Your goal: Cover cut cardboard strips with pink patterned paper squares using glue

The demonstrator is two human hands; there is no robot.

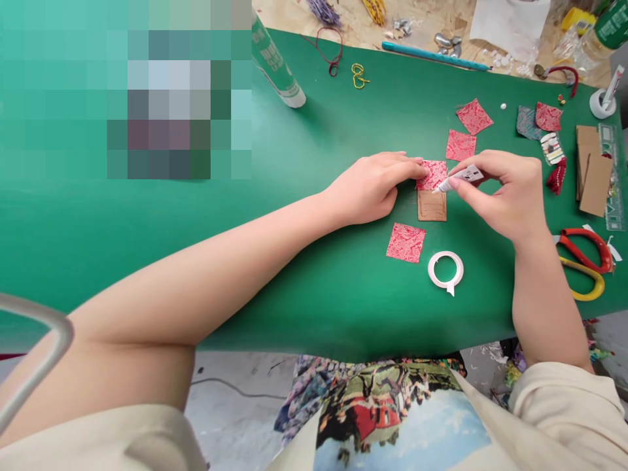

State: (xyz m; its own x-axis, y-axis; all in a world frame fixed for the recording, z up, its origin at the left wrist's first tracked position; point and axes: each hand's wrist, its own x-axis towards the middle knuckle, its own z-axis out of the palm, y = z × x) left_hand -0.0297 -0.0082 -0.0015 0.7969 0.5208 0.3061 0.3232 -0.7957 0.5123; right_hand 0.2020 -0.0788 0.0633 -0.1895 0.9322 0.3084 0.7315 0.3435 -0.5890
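In the head view, the right hand [517,193] pinches a small white printed tube [464,176], its tip where a brown cardboard square [432,207] meets a red-and-white patterned fabric square [434,175] on the green desk [314,288]. The left hand [375,186], unclenched, rests fingertips on that fabric.

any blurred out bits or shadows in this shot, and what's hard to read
In the head view, blocky pixelation hides the upper left corner; in the same head view, a soft shadow darkens the green mat below the left forearm, and print on the white tube is too small to read.
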